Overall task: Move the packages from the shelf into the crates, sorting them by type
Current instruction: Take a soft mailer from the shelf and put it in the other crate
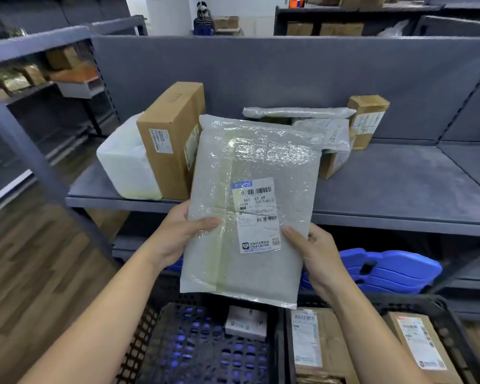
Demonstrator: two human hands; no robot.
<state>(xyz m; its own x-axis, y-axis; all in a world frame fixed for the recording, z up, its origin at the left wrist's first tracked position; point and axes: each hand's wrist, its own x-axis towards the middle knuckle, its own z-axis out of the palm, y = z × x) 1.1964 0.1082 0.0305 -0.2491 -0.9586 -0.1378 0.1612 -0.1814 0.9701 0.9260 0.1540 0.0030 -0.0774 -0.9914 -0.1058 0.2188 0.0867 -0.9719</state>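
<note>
While left hand [178, 236] and right hand [319, 256] pinched bubble mailer [255, 162], thumbs on front, sorting stood mid-carry; next move likely needed lowering into left crate [205, 353].

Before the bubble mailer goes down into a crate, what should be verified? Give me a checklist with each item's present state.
1. Two-handed grip on the bubble mailer, left hand at its left edge, right hand at its right: ok.
2. Mailer's label faces the camera: ok.
3. Mailer looks lifted off the shelf: ok.
4. Room in the left crate, which shows only a small white package: ok.
5. Right crate as target: it holds cardboard boxes, a different type: not ok.
6. Whether the left crate's type matches the mailer: cannot tell.
</note>
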